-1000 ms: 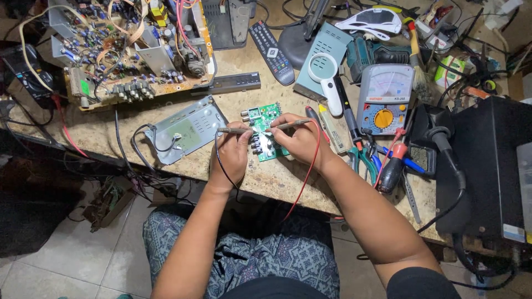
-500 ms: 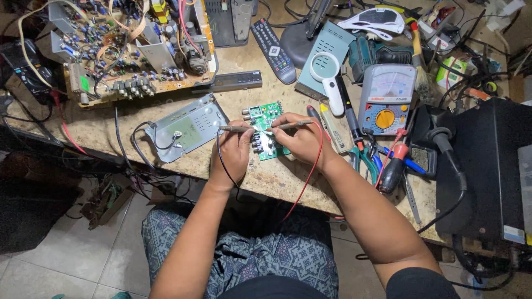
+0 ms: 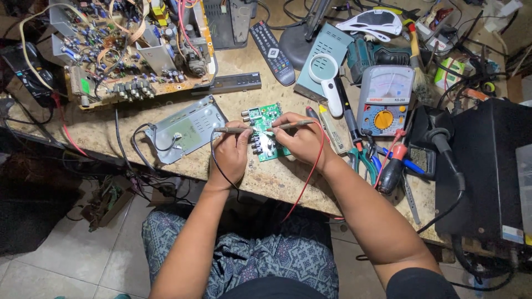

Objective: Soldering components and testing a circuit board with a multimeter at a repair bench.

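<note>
Below, my left hand and right hand each pinch 1 probe – black-wired probe, red-wired probe – tips meeting over the small green circuit board on the workbench.

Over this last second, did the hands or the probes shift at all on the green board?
No visible change. Left hand and right hand each hold a probe as before, tips meeting over the small green circuit board. The multimeter and grey metal cover lie where they were.
</note>
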